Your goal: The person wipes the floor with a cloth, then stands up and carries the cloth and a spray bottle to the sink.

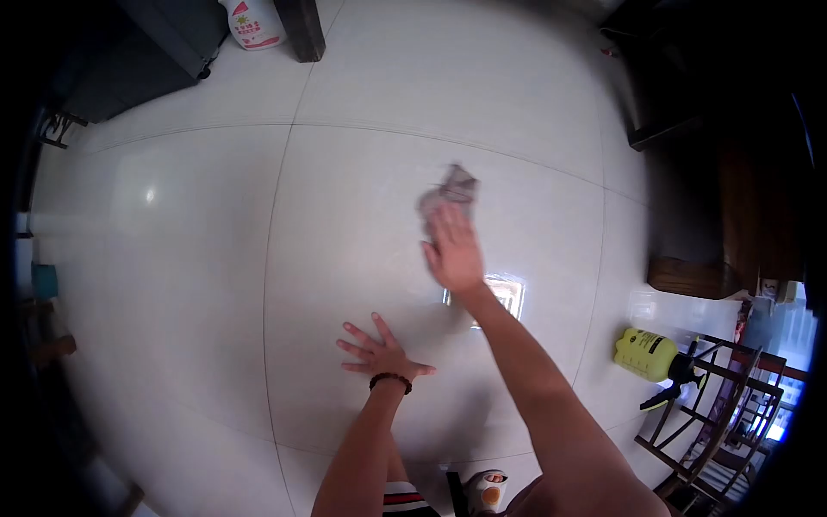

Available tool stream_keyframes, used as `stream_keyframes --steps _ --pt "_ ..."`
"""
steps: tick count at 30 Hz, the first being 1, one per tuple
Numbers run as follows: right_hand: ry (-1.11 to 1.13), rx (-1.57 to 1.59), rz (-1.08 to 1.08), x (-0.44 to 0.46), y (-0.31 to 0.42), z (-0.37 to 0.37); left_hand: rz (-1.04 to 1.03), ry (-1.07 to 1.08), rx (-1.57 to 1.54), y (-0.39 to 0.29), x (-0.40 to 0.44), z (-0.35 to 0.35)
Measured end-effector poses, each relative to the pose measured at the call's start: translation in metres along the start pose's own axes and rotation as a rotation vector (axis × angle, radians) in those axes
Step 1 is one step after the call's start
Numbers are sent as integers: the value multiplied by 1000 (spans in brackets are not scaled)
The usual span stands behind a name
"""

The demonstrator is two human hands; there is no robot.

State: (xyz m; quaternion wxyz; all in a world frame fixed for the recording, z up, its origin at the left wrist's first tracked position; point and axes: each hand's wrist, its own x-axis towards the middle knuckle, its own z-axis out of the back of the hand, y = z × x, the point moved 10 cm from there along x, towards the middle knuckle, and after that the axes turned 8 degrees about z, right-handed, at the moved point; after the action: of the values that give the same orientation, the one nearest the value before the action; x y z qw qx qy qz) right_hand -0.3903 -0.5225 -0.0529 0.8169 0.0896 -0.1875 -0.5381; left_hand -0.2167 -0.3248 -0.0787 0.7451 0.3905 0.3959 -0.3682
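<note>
My right hand (457,254) holds a crumpled grey-brown cloth (457,183) under its fingers, pressed against the pale tiled floor (362,215). The cloth and fingertips are slightly blurred. Lower and to the left, my left hand (376,351) is open, palm down with fingers spread, against the floor and holding nothing. A dark bead bracelet (390,381) circles that wrist. Below my right hand, a bright window-like reflection shows on the shiny tile.
A yellow-green pump sprayer (646,355) stands at right beside a dark metal rack (715,414). Dark wooden furniture (689,276) borders the right side. At the top left are a white bottle (254,24), a dark furniture leg (300,30) and a grey cabinet (146,60).
</note>
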Motion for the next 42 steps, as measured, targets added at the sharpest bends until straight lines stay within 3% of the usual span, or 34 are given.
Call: stream_keyframes --steps 5,17,19,20,22,24,25,27,30,33,36,42 --pt "-34 -170 -347 -86 -108 63 15 6 -13 2 -2 1" --pt "1 -204 -415 -86 -115 65 62 -76 4 3 -5 -4" --pt "21 -194 -458 -89 -120 63 -201 -428 -214 -8 -10 11" --pt "13 -174 -451 -88 -119 63 -211 -420 -187 -17 -3 7" --pt "0 -161 -441 -87 -120 67 -801 -770 -125 -95 -50 33" --pt "-13 -141 -453 -89 -123 66 -1018 -737 -315 -160 -76 68" --pt "-32 -118 -446 -89 -124 66 -1029 -721 -302 -187 -68 81" --pt "-50 -110 -462 -90 -126 68 -1249 -778 -213 -239 -76 93" --pt "-1 -98 -457 -92 -129 64 -1344 -770 -133 -270 -77 107" --pt "13 -106 -461 -94 -131 62 -1341 -725 -100 -277 -65 110" --pt "0 -69 -474 -93 -131 65 -1301 -810 -138 -255 -64 123" --pt "-37 -66 -462 -93 -128 67 -995 -1037 -138 -135 -10 146"
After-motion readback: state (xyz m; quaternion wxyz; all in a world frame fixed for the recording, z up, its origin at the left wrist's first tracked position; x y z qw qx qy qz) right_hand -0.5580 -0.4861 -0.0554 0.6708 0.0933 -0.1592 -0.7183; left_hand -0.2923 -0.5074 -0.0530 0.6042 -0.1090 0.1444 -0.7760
